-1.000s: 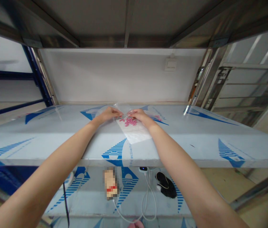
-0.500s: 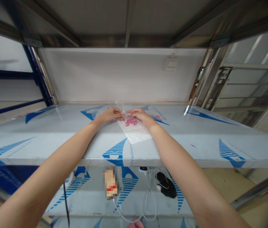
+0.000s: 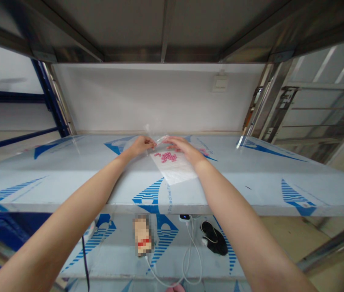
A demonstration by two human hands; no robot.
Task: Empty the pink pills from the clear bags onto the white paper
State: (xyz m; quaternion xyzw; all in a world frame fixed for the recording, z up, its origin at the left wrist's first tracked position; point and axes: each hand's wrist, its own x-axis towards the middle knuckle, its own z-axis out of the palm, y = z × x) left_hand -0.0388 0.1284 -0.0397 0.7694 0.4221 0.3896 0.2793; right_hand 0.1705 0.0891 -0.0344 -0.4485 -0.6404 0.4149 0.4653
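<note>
My left hand [image 3: 143, 144] is closed, its thumb and fingertips pinching a clear plastic bag [image 3: 160, 140] above the back part of the shelf. To the right, the fingers of my right hand [image 3: 180, 145] are stretched out and slightly apart, with the fingertips against the bag's other side. Several small pink beads [image 3: 169, 157] lie in a cluster on a thin whitish sheet or flat bag [image 3: 179, 172], just in front of both hands. More pink pieces [image 3: 204, 151] show beyond my right wrist, and I cannot tell what they lie in.
The film-covered metal shelf [image 3: 77, 178] spans the view, with a wall behind and another shelf [image 3: 132, 24] overhead. On the lower level lie a pixelated phone-like object [image 3: 143, 236], a white cable [image 3: 200, 267] and a black item [image 3: 216, 239]. Metal posts [image 3: 265, 101] stand at the sides.
My right hand's fingers have loosened and spread slightly, and the gap between the hands has widened. The clear bag now stretches between them, and the beads show more fully.
</note>
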